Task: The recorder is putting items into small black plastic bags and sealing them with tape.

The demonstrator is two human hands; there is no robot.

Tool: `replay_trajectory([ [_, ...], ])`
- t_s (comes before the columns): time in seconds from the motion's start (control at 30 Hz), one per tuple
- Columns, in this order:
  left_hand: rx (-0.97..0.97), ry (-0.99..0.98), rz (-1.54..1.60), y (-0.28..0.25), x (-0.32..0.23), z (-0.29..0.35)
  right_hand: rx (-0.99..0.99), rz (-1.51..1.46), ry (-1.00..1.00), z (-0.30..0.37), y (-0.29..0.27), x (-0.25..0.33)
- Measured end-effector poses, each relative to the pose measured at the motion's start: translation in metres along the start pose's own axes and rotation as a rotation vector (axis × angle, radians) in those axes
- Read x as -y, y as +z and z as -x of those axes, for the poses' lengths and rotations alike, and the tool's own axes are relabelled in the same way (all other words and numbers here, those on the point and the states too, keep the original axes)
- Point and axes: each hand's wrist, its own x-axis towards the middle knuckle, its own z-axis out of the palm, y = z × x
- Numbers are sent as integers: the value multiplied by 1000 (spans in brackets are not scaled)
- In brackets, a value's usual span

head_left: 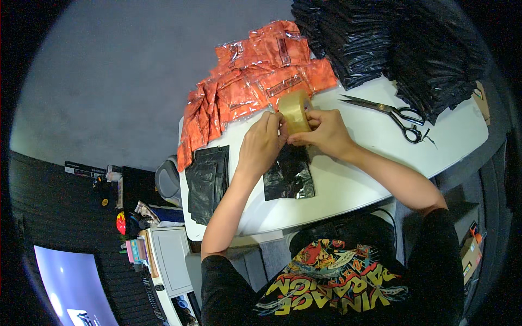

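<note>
A wide roll of clear yellowish packing tape [294, 111] is held upright over the white table. My right hand [328, 130] grips it from the right, fingers at its core and edge. At the roll's left side my left hand [263, 140] has its fingertips pinched together, close to the tape; whether a tape end lies between them is too small to see. Beneath both hands lies a folded black plastic bag [288, 176], its upper part hidden by them. A stack of flat black plastic bags [206, 182] rests left of my left forearm.
Orange garments in clear bags [244, 89] are heaped along the table's far left edge. Large piles of black plastic bags [380, 43] cover the far right. Black scissors [389, 111] lie partly open on the white table [353, 176], right of my right hand.
</note>
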Motion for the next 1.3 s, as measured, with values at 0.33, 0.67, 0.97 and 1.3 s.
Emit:
replay_trajectory([
  [0.33,52,34,102,-4,7,4,26,-66,63,4,4,9],
  [0.67,-183,-56,384,-6,6,5,-32,-44,-5,-3,4,-7],
  [0.97,-175,139,252,-5,6,1,50,-59,64,-1,-1,10],
  [1.3,-287,40,174,17,-11,-19,-8,62,41,-12,-9,6],
])
